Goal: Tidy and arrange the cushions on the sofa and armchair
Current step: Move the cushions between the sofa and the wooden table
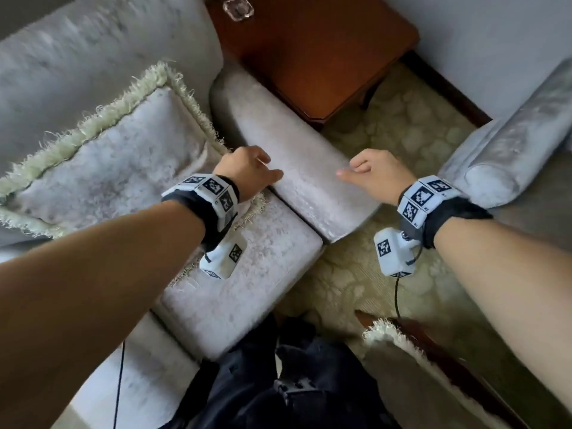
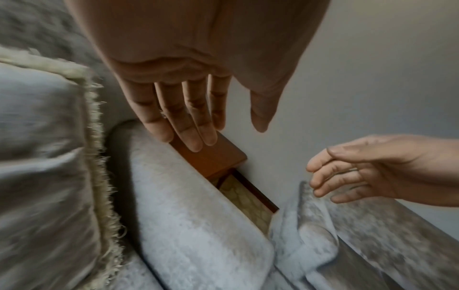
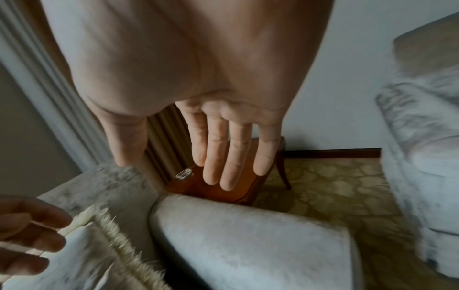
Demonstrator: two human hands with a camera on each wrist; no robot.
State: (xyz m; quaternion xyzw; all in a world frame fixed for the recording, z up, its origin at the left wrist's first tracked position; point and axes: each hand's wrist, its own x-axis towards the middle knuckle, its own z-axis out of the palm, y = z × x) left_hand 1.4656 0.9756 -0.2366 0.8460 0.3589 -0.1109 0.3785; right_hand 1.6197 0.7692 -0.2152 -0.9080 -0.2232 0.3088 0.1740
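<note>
Empty hand (image 2: 198, 88) beside pale fringed cushion (image 1: 102, 168)

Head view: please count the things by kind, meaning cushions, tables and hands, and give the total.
Fringed grey fabric cushions: 2, one on the sofa, one at the bottom edge
Brown wooden side tables: 1
Bare hands: 2, left, right
Total: 5

Grey fringed cushion (image 1: 102, 168) (tilted) against sofa (image 1: 93, 57) back

Both hands, left (image 1: 250, 171) and right (image 1: 379, 174), outstretched, fingers relaxed, holding nothing
</note>
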